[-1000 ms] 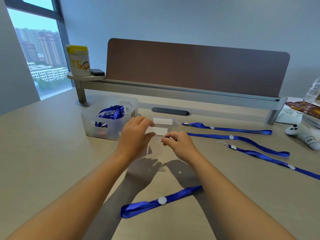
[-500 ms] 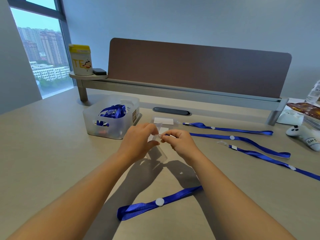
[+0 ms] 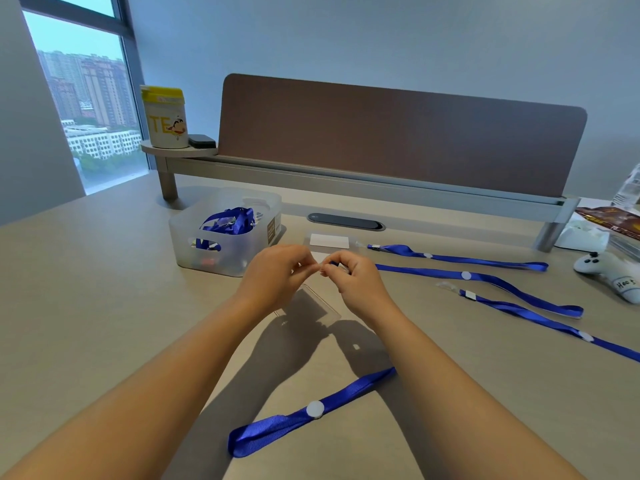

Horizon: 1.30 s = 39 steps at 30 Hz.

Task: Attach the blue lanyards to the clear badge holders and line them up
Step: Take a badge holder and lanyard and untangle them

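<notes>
My left hand (image 3: 277, 275) pinches the top edge of a clear badge holder (image 3: 311, 308), which hangs tilted just above the desk. My right hand (image 3: 353, 277) pinches the clip end of a blue lanyard (image 3: 311, 410) against that same edge; the strap runs back under my right forearm and lies looped on the desk near me. Fingertips of both hands touch. Three more blue lanyards (image 3: 460, 259) (image 3: 485, 280) (image 3: 554, 325) lie in rows at the right. A holder with a white card (image 3: 329, 241) rests behind my hands.
A translucent bin (image 3: 221, 258) with more blue lanyards stands at the left behind my hands. A desk divider panel (image 3: 398, 133) closes the back. A yellow-lidded can (image 3: 164, 117) sits on its shelf. A white toy controller (image 3: 609, 271) and packets lie at far right.
My hands have drawn closer together and risen slightly, lifting the clear holder's top edge to meet the lanyard clip. The near lanyard's loop has barely shifted.
</notes>
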Each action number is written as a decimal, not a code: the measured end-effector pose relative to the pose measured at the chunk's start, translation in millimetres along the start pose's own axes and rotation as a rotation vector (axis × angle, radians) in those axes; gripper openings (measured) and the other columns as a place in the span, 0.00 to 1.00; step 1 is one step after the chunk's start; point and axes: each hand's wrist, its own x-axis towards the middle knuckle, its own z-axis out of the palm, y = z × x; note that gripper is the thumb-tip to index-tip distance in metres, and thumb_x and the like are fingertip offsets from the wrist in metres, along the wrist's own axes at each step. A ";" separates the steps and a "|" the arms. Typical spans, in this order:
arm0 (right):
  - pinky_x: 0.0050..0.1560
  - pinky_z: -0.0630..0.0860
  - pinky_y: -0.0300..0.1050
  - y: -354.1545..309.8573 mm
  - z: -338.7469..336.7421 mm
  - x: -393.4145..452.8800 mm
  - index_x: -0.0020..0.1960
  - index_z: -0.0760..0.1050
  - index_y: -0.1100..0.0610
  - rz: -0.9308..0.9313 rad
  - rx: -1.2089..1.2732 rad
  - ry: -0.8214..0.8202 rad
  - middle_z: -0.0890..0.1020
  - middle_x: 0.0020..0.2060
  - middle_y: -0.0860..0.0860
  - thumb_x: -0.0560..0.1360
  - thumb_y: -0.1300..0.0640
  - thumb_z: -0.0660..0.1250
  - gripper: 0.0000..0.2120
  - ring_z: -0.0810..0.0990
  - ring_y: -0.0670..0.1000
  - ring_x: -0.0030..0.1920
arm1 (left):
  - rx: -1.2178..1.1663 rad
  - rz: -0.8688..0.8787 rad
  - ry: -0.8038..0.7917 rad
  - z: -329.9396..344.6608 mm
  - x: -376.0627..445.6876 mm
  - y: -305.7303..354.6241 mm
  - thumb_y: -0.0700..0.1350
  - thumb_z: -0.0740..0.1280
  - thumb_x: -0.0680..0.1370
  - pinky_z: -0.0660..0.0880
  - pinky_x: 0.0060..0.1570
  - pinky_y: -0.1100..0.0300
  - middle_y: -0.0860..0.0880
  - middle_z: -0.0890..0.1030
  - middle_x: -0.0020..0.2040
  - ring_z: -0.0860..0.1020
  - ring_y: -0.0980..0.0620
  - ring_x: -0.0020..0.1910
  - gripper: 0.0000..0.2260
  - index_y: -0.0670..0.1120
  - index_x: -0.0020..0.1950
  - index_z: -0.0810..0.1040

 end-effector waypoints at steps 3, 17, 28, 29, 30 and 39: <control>0.37 0.68 0.31 -1.6 1.9 -0.6 0.53 0.76 0.65 -0.018 -0.012 0.030 0.73 0.36 0.48 0.77 0.61 0.59 0.11 0.71 0.44 0.38 | -0.054 -0.051 0.017 1.0 0.7 1.7 0.43 0.64 0.74 0.73 0.46 0.57 0.39 0.82 0.47 0.74 0.49 0.41 0.09 0.39 0.48 0.78; 0.32 0.67 0.36 -0.4 -4.6 1.5 0.51 0.76 0.64 0.169 0.218 0.018 0.75 0.33 0.49 0.78 0.61 0.58 0.10 0.69 0.46 0.30 | -0.282 -0.178 -0.092 3.5 -7.6 -2.0 0.47 0.69 0.70 0.72 0.54 0.54 0.45 0.76 0.59 0.74 0.50 0.54 0.20 0.46 0.59 0.70; 0.27 0.63 0.37 0.1 -16.6 0.2 0.34 0.73 0.57 0.330 0.310 -0.017 0.71 0.28 0.51 0.77 0.59 0.60 0.13 0.64 0.47 0.27 | -0.128 -0.082 0.158 8.4 -8.8 -8.4 0.40 0.65 0.73 0.73 0.40 0.61 0.39 0.81 0.51 0.75 0.49 0.45 0.08 0.39 0.50 0.77; 0.28 0.63 0.37 0.6 -16.7 0.7 0.34 0.73 0.57 0.330 0.281 -0.015 0.70 0.28 0.51 0.76 0.59 0.60 0.13 0.64 0.47 0.27 | -0.130 -0.060 0.178 8.2 -8.2 -7.2 0.40 0.65 0.73 0.72 0.41 0.60 0.39 0.82 0.50 0.74 0.50 0.43 0.08 0.39 0.50 0.77; 0.29 0.63 0.38 1.4 -16.2 1.8 0.33 0.72 0.57 0.323 0.236 -0.014 0.70 0.28 0.51 0.76 0.59 0.61 0.13 0.64 0.47 0.28 | -0.130 -0.041 0.196 8.2 -7.7 -7.1 0.39 0.65 0.73 0.72 0.41 0.60 0.39 0.82 0.49 0.74 0.51 0.42 0.07 0.38 0.49 0.77; 0.43 0.73 0.46 7.6 -8.7 6.7 0.44 0.76 0.61 0.075 -0.473 -0.058 0.75 0.39 0.55 0.74 0.60 0.62 0.06 0.74 0.52 0.41 | -0.002 0.034 0.193 18.6 -11.7 -9.4 0.38 0.68 0.71 0.74 0.42 0.59 0.38 0.82 0.45 0.77 0.45 0.39 0.05 0.39 0.45 0.78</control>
